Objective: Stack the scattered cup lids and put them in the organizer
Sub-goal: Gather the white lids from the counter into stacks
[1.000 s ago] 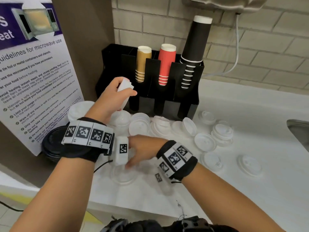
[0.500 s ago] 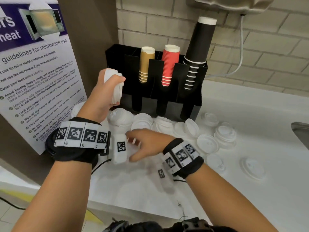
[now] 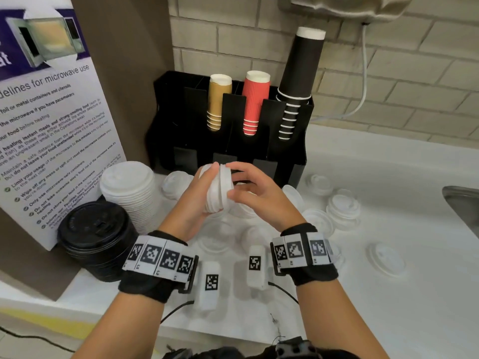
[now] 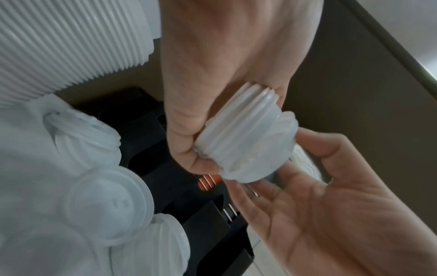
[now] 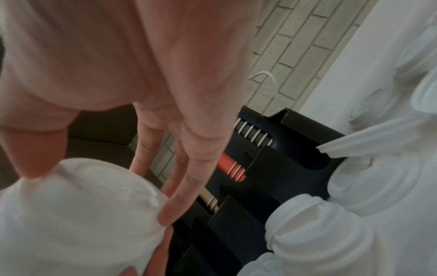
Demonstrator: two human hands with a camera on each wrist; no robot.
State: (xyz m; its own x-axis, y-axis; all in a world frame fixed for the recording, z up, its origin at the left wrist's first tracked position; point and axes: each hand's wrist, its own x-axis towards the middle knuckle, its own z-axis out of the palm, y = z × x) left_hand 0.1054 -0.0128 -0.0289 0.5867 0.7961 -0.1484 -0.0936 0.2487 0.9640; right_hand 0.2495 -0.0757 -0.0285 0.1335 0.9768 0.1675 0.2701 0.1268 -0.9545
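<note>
My left hand (image 3: pixel 207 177) grips a short stack of white lids (image 3: pixel 219 190) on its side, in the air just in front of the black organizer (image 3: pixel 285 156). My right hand (image 3: pixel 230 180) holds the stack's right end, index finger on top of the rim and thumb below. The left wrist view shows the ribbed lid stack (image 4: pixel 250 153) between my left hand (image 4: pixel 227 128) and my right hand (image 4: pixel 274 161). Seen from the right wrist, thumb and fingers of my right hand (image 5: pixel 102 191) span the outermost lid (image 5: pixel 78 214). Several loose lids (image 3: pixel 342 206) lie scattered on the white counter (image 3: pixel 388 320).
A tall white lid stack (image 3: pixel 127 187) and a black lid stack (image 3: pixel 96 234) stand at the left against a poster panel (image 3: pixel 51 125). Tan (image 3: pixel 219 99), red (image 3: pixel 255 99) and black cups (image 3: pixel 300 73) fill organizer slots. A sink edge (image 3: pixel 464 200) is at the right.
My left hand came down and right from beside the organizer with its lids. My right hand rose from the counter and met the stack's end.
</note>
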